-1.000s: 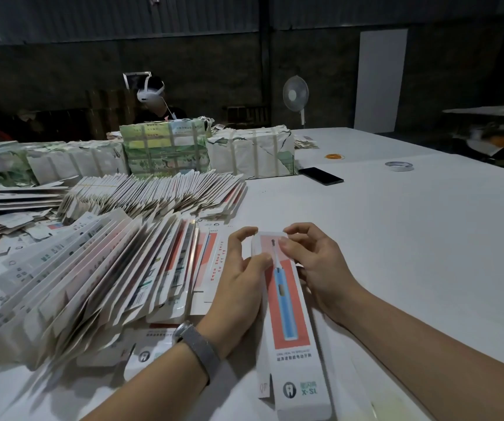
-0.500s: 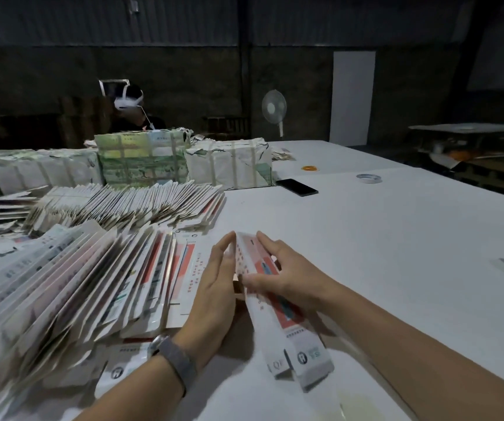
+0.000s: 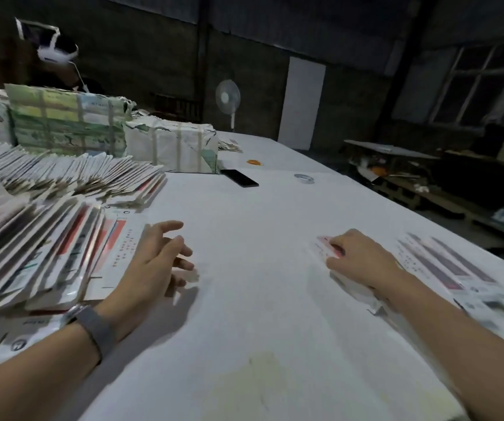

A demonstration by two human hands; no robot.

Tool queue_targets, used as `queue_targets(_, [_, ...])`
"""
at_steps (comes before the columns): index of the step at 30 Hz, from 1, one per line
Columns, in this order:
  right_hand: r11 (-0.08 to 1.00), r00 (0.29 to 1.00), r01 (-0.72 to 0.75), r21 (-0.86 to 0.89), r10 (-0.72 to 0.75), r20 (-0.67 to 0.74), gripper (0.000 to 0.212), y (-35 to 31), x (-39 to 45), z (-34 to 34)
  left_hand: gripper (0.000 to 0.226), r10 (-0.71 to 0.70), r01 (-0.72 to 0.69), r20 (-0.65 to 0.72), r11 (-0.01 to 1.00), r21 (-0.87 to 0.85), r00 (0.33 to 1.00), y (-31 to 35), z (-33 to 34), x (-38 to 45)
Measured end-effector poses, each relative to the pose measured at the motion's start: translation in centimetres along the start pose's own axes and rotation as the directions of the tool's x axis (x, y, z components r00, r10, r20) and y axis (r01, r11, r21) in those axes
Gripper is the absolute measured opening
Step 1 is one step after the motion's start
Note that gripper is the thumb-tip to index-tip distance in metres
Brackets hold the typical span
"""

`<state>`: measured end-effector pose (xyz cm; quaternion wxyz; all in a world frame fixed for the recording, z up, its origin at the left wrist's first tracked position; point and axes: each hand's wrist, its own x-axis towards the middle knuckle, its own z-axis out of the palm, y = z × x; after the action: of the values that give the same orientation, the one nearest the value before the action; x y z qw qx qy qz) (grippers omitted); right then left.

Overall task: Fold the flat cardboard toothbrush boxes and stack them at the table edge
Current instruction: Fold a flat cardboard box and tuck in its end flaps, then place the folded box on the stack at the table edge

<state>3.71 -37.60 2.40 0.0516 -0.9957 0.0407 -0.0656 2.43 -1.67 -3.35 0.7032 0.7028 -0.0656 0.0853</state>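
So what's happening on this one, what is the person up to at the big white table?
A person is folding toothbrush boxes. The right hand holds a long white-and-red cardboard box over the white table, next to a few finished boxes lying at the table's right edge. The left hand hovers open and holds nothing, beside the fanned pile of flat cardboard blanks. Motion blur hides whether the box touches the table.

Glossy cardboard boxes (image 3: 445, 265); matt table (image 3: 259, 238)

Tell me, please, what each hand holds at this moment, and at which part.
The right hand holds a folded toothbrush box near its far end; its near part is hidden under the arm. The left hand holds nothing.
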Motion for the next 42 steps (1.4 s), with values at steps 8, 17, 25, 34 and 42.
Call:
queue_targets(8, [0.841, 0.967, -0.238, -0.485, 0.162, -0.195, 0.043, 10.0, 1.0, -0.1, 0.032, 0.022, -0.022, -0.001, 0.999, 0.042, 1.0, 0.8, 0.8, -0.6])
queue_targets(17, [0.99, 0.973, -0.075, -0.119, 0.047, -0.226, 0.032, 3.3, 2.5, 1.6, 0.036, 0.004, -0.005, 0.015, 0.999, 0.04, 1.0, 1.0, 0.8, -0.7])
queue_targets(25, [0.827, 0.95, 0.311, 0.469, -0.251, -0.188, 0.016, -16.2, 0.3, 3.2, 0.012, 0.357, -0.256, 0.036, 0.591, 0.765, 0.933, 1.6, 0.2, -1.6])
queue_targets(34, [0.678, 0.942, 0.301, 0.671, -0.319, -0.101, 0.018, -21.9, -1.1, 6.6, 0.036, 0.202, -0.016, 0.029, -0.066, 0.998, 0.979, 3.7, -3.2, -0.3])
queue_targets(42, [0.559, 0.948, 0.261, 0.787, -0.304, -0.098, 0.025, -21.7, -0.5, 7.0, 0.04, 0.152, -0.046, 0.075, -0.182, 0.982, 0.986, 3.6, -3.1, -0.1])
